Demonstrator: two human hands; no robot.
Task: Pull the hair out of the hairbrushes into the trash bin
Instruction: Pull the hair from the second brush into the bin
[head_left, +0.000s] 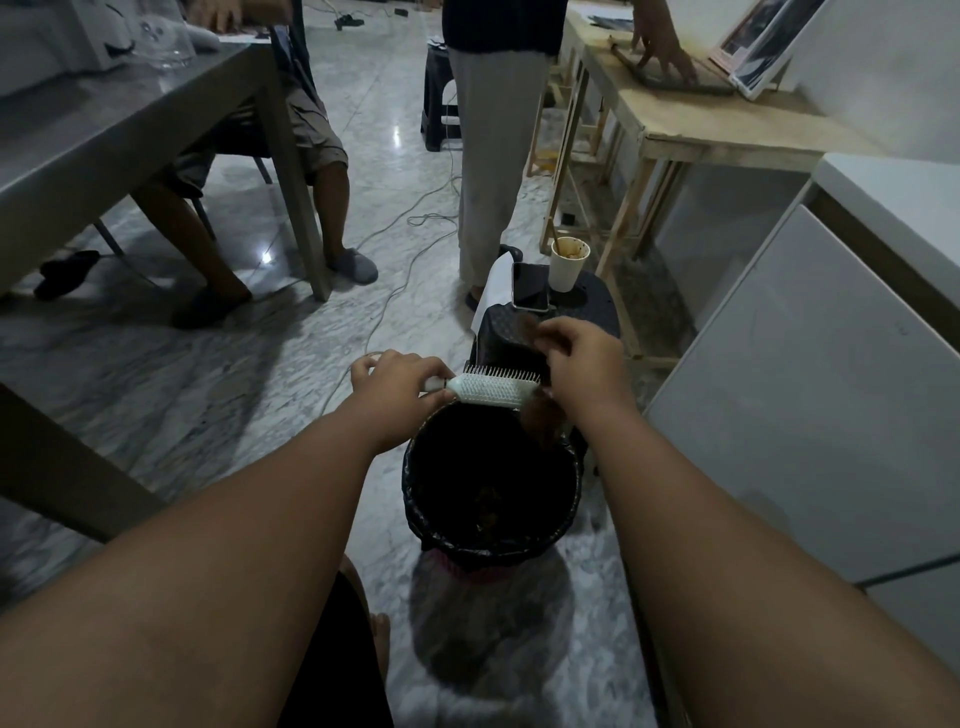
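My left hand (397, 382) grips the handle of a white hairbrush (493, 388), held level above the far rim of the trash bin (415, 499), bristles pointing away from me. My right hand (582, 358) is at the brush's right end and pinches a tuft of brown hair (529, 328). A second clump of brown hair (543, 423) hangs from the brush tip over the bin's opening. The bin is lined with a black bag and holds some brownish debris at the bottom.
A black stool (597, 306) behind the bin carries a phone (531, 286) and a paper cup (569, 267). One person sits at the grey table (130, 156) on the left, another stands ahead. Cables cross the marble floor. White cabinets (810, 389) stand on the right.
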